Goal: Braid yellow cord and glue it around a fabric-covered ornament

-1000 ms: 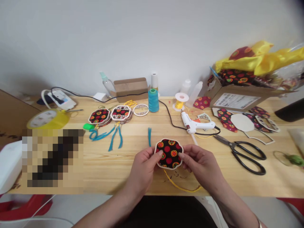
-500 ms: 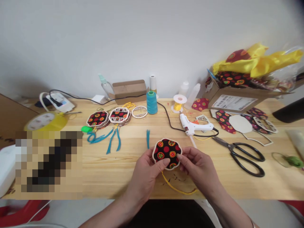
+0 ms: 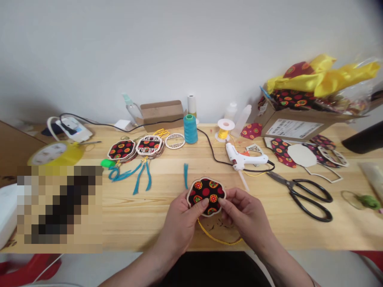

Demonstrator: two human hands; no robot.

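Observation:
A fabric-covered ornament (image 3: 206,191) with a pale wooden rim and red and orange flowers on black is held above the table. My left hand (image 3: 182,217) grips its left side, thumb on the front. On its right edge, my right hand (image 3: 243,211) pinches with thumb and fingers; the fingertips behind are hidden. A yellow cord (image 3: 217,240) hangs below in a loop between my hands. Just beyond the ornament lies a teal thread bundle (image 3: 186,176). A white glue gun (image 3: 245,157) rests behind my right hand.
Black-handled scissors (image 3: 311,199) lie at the right. Stacked ornaments (image 3: 149,146) with teal tassels are at the left. A teal thread spool (image 3: 190,129) stands at the back, near a yellow cord spool (image 3: 224,131). A cardboard box (image 3: 295,126) with fabric is at the back right.
Both hands and the ornament have shifted slightly left and a little down, with the yellow cord following. The hands keep their hold.

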